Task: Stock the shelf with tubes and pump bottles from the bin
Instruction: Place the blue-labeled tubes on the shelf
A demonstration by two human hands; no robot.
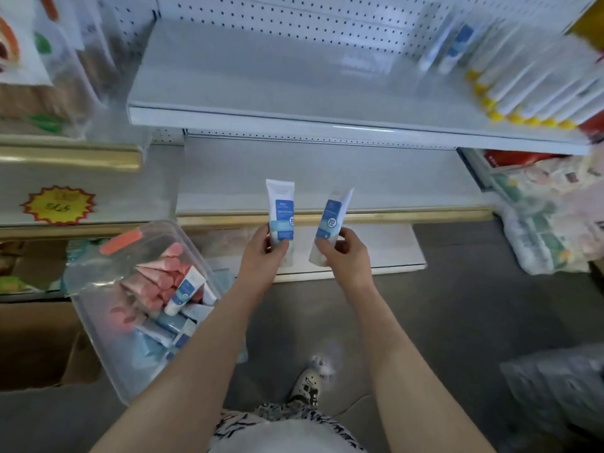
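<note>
Where pegboard rises, grey shelf, dark floor

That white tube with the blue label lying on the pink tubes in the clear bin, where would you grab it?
Probably across the middle of its body, from above through the open top of the clear plastic bin. The white tube with the blue label lies slanted on top of the pink tubes, its upper face uncovered; its lower end dips among other packs.

left tube upright, right tube tilted
</note>
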